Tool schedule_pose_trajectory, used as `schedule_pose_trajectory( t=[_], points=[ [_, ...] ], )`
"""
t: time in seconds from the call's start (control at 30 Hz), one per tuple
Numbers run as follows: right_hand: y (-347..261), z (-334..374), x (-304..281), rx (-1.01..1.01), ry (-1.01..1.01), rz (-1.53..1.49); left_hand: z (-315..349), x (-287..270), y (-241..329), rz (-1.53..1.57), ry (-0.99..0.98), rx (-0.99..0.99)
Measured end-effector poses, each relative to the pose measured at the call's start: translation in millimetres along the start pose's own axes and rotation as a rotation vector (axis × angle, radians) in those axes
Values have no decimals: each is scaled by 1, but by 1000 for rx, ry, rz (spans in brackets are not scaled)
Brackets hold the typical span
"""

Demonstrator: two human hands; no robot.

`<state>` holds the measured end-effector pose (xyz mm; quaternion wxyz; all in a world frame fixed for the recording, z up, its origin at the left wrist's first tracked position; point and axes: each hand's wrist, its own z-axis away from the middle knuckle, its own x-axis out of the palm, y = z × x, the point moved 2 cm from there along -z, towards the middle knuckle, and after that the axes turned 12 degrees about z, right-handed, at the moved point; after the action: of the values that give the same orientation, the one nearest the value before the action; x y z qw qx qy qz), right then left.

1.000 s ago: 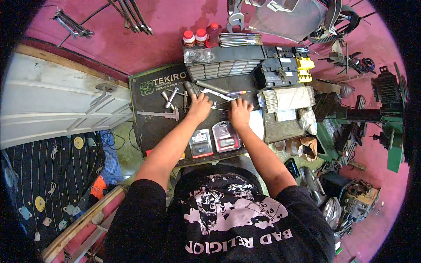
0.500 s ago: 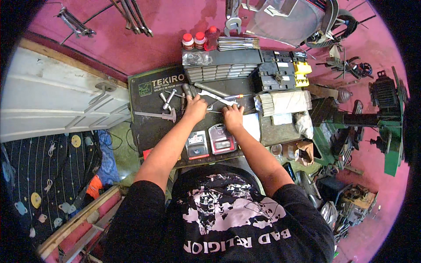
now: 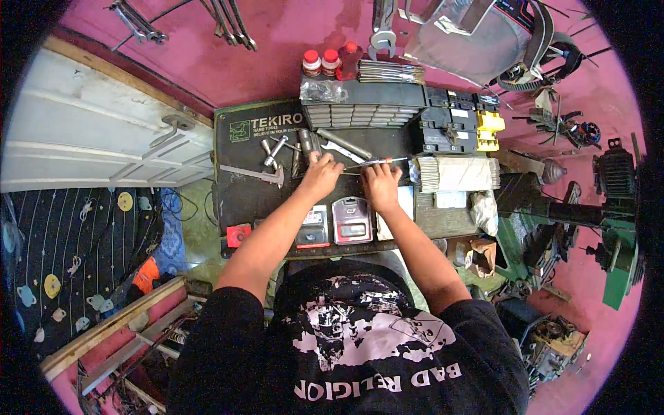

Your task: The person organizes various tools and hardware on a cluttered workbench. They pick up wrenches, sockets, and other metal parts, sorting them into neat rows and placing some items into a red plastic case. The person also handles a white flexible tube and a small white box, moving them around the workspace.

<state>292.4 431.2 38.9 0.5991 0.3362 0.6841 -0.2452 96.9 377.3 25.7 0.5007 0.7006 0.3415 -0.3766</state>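
Observation:
My left hand (image 3: 321, 178) has its fingers curled at the near end of a dark cylindrical tool (image 3: 308, 142); what they close on is hidden. My right hand (image 3: 381, 185) lies to its right, fingers bent downward, just below a screwdriver (image 3: 384, 162) with an orange and clear handle. A thin metal rod (image 3: 351, 173) shows between the two hands; I cannot tell which one grips it. Behind them lie a silver wrench (image 3: 339, 150) and a grey metal tube (image 3: 344, 143). Left of my hands are a caliper (image 3: 257, 174) and a chromed T-shaped socket tool (image 3: 275, 149).
Two blister packs (image 3: 353, 220) and a red packet (image 3: 238, 235) lie along the bench's near edge. A small-drawer cabinet (image 3: 366, 93) stands at the back, with black batteries (image 3: 443, 123) beside it. Stacked paper packets (image 3: 460, 173) sit on the right, a drill press (image 3: 615, 238) beyond.
The whole view has shifted slightly. My right hand has moved a little farther forward, toward the screwdriver. The left hand stays by the dark cylindrical tool.

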Motion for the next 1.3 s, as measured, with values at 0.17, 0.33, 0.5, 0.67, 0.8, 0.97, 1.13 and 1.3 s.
schedule_pose_trajectory(
  t=[0.17, 0.33, 0.5, 0.67, 0.8, 0.97, 1.13, 1.3],
  points=[
    [-14, -7, -31, -59, 55, -42, 4, -30, 5, 271, 28, -178],
    [-42, -15, -55, -115, 91, -115, 30, -68, -8, 479, -26, -493],
    [-93, -46, -76, -192, 139, -230, 68, -130, -33, 402, -190, -509],
    [-117, -67, -59, -1, 150, -320, 94, -160, -113, 169, -66, -467],
    [-43, -52, -14, 380, -116, 70, 95, -164, -206, 198, 43, -821],
    [37, -36, 23, 313, -482, 291, 77, -125, -273, -41, 13, -915],
    [39, -37, 10, 109, -444, 367, 61, -134, -242, -212, 31, -926],
    [-45, -55, -4, 99, -130, 199, 88, -137, -212, -167, 322, -827]
  ],
)
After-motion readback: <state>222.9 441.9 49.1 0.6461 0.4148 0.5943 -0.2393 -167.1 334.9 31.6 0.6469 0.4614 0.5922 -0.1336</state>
